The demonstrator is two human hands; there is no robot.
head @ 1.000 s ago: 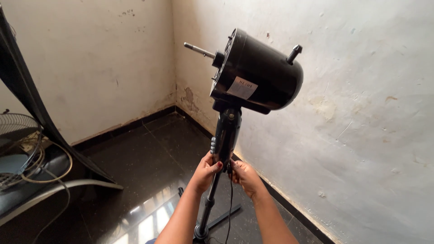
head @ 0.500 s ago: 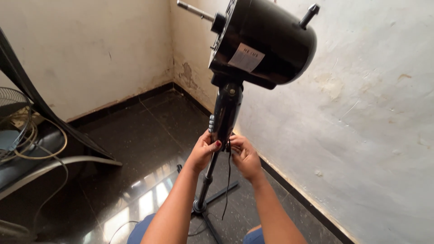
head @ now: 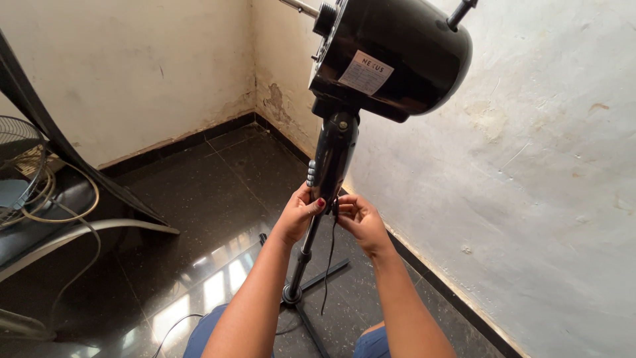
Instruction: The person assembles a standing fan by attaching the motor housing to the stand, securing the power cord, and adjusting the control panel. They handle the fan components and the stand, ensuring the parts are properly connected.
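Observation:
A black pedestal fan without blades or guard stands in the corner. Its round motor housing (head: 397, 56) is at the top, with a bare metal shaft (head: 299, 7) sticking out to the left and a white label on its side. Below it runs the black neck with switch buttons (head: 331, 166), then a thin pole (head: 301, 262) down to the cross base (head: 311, 301). My left hand (head: 298, 215) grips the bottom of the neck from the left. My right hand (head: 358, 222) pinches at the same spot from the right, where a black cord (head: 328, 272) hangs down.
A dark polished tile floor (head: 199, 192) reflects light. Stained white walls (head: 530, 166) meet in the corner behind the fan. At the left edge are a wire fan guard (head: 16, 159), coiled beige cable (head: 73, 212) and a dark slanted frame (head: 40, 126).
The view has dropped and moved closer, so the motor housing sits higher in frame. Both hands stay at the bottom of the fan's neck; the right fingers have shifted slightly.

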